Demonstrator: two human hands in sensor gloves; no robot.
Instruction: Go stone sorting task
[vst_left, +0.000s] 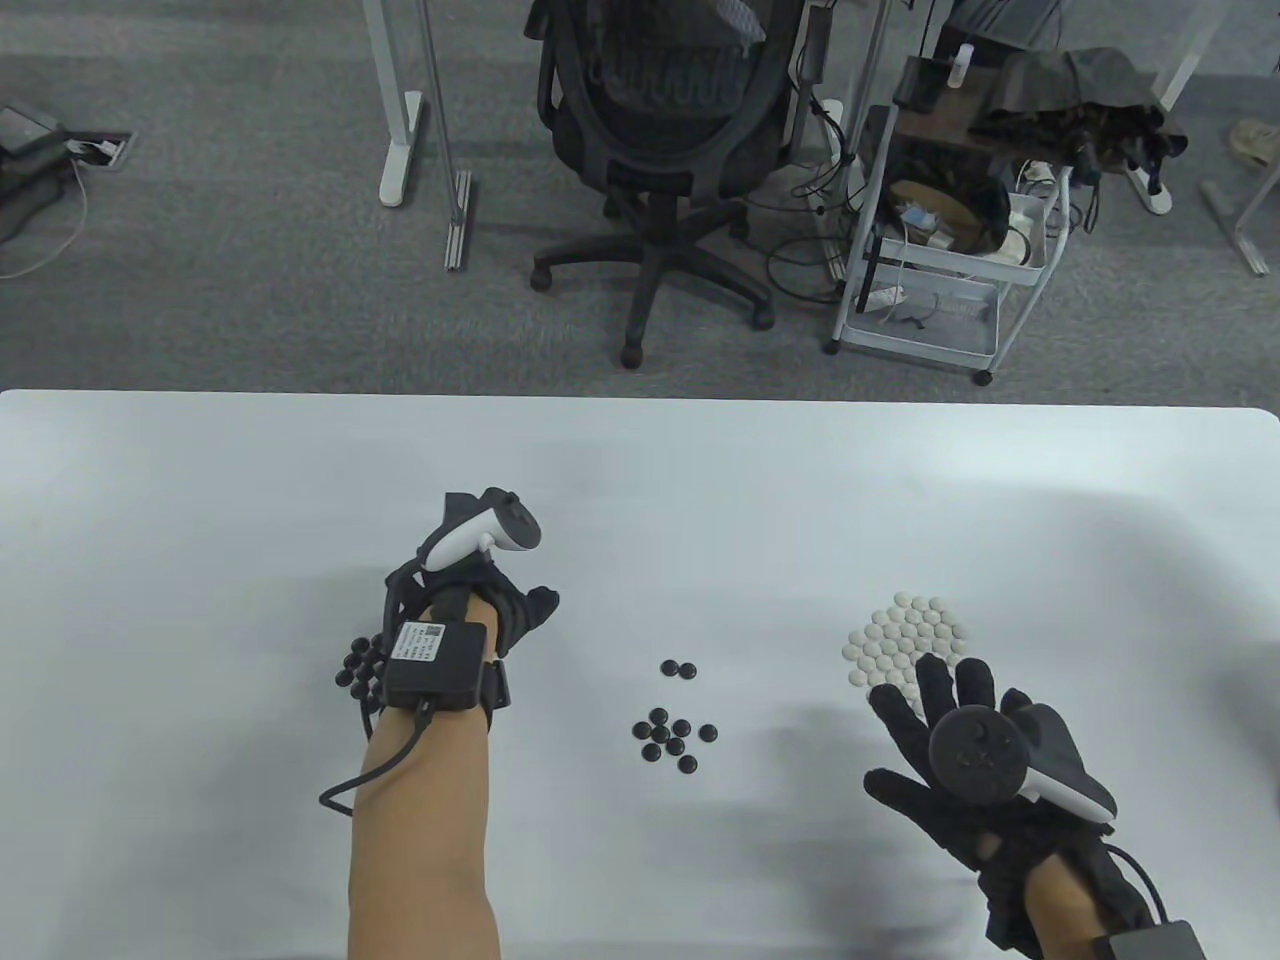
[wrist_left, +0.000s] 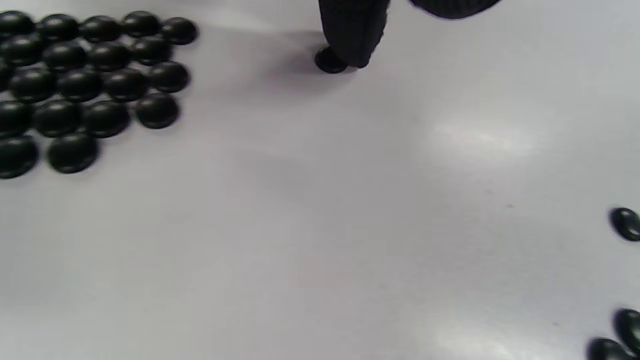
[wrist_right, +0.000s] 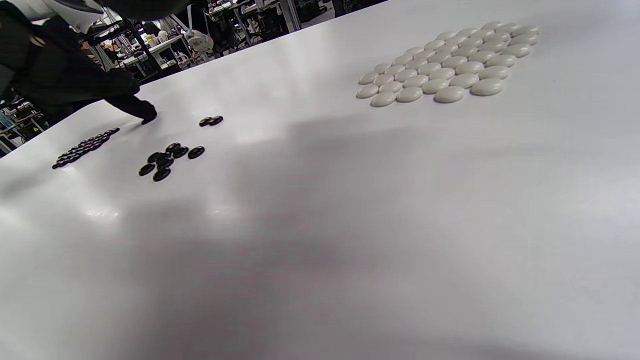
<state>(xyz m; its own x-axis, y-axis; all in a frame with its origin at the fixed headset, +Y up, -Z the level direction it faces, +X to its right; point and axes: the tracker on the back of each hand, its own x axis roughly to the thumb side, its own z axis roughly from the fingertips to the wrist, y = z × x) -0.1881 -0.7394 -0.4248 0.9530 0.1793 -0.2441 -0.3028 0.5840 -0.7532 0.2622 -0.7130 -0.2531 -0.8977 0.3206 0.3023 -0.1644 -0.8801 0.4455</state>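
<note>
Left hand (vst_left: 470, 600) fingertip (wrist_left: 352, 40) pressing black stone (wrist_left: 327, 61), right hand (vst_left: 960, 760) spread flat.

Black stones (vst_left: 676, 740), white stones (vst_left: 905, 640), white table (vst_left: 640, 480).

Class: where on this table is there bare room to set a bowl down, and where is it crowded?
Bare: the far half of the table, and between the loose black stones and the white stones. Crowded: around the black pile by the left hand.
</note>
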